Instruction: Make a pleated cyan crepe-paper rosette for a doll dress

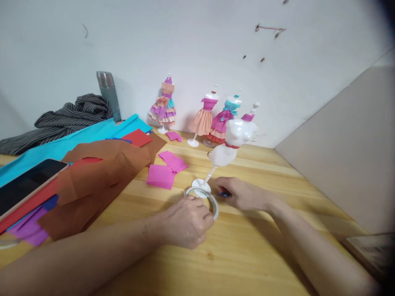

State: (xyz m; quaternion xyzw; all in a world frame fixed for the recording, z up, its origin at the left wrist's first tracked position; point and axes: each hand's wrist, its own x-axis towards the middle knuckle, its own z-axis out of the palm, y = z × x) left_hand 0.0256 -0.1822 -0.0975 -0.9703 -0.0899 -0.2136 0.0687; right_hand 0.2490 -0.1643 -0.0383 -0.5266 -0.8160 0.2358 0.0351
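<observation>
- I see the white mannequin [240, 131] just beyond both hands; looks top-heavy, a knock could topple it.
- Left hand [188, 222] grasps the tape roll [214, 202], close by the mannequin's base [195, 183]; a tug could jar it.
- Right hand [239, 193] is clenched on a blue object [224, 194], mostly hidden; loose grip could drop it.

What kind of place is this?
Probably a craft corner, at a wooden table: there are little mannequins in frilly dresses, colourful sheets and a roll of tape.
</observation>
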